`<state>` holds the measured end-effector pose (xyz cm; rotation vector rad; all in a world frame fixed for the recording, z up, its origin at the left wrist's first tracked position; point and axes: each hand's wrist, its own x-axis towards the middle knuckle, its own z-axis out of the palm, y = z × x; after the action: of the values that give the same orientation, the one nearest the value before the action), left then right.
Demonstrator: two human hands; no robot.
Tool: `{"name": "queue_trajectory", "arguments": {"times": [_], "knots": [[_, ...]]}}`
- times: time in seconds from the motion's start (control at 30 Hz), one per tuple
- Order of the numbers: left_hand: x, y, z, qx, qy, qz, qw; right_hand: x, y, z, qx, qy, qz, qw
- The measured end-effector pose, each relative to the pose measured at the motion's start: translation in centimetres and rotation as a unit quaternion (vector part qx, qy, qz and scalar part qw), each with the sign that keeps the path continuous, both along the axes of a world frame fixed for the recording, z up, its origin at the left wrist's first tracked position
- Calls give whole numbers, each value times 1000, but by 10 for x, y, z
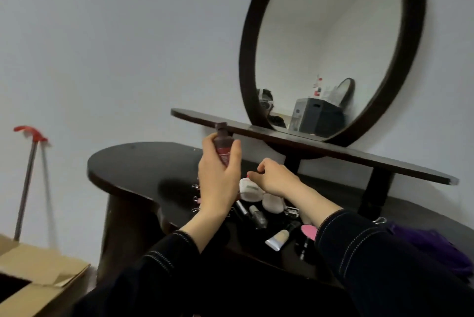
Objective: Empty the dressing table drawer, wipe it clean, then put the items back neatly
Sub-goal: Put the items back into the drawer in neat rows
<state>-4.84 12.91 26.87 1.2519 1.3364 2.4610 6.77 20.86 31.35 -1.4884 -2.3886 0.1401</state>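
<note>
At the far left an open cardboard box (pixel 38 273) sits on the floor and a red-headed pole (pixel 25 183) leans on the wall, both well apart from the work. Next comes the dark dressing table top (pixel 133 165); its drawer is out of view, so how empty it is cannot be told. The left hand (pixel 218 178) is raised over the table top, fingers and thumb wrapped round a dark red bottle (pixel 223 145), held upright with its cap just in front of the shelf (pixel 333 148) edge. Beside that wrist lie small binder clips (pixel 196 188). The right hand (pixel 274 178) hovers just over a white jar (pixel 247 189) with its fingers curled in; whether it pinches something small or nothing at all cannot be told. Nearer the person, a clear vial (pixel 257 215), a beige tube (pixel 278 238) and a pink compact (pixel 308 231) lie close together near the front edge, and a purple cloth (pixel 436 245) lies at the far right, below the oval mirror (pixel 328 42)

With so many items out on the top, the emptying seems well along. What could go wrong: the bottle's cap could knock the shelf edge if it is lifted further, and a sleeve passing low over the crowded items could roll the vial or tube off the front edge, since both lie on their sides close to it
</note>
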Motion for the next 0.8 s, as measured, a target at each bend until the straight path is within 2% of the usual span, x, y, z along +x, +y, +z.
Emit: {"name": "queue_trajectory", "arguments": {"times": [0.13,0.33,0.43,0.63,0.8], "knots": [[-1,3,0,3,-11,1,1000,-26,9,-7,-31,-97,-50,994],[1,4,2,-7,-5,4,1000,-41,15,-4,-94,-73,-75,990],[2,1,3,-2,-11,3,1000,-42,13,-10,-76,-35,-83,993],[3,-1,3,-3,-4,6,1000,-22,6,-8,96,55,-75,991],[10,-14,6,2,21,8,1000,19,-20,12,107,234,-2,966]]}}
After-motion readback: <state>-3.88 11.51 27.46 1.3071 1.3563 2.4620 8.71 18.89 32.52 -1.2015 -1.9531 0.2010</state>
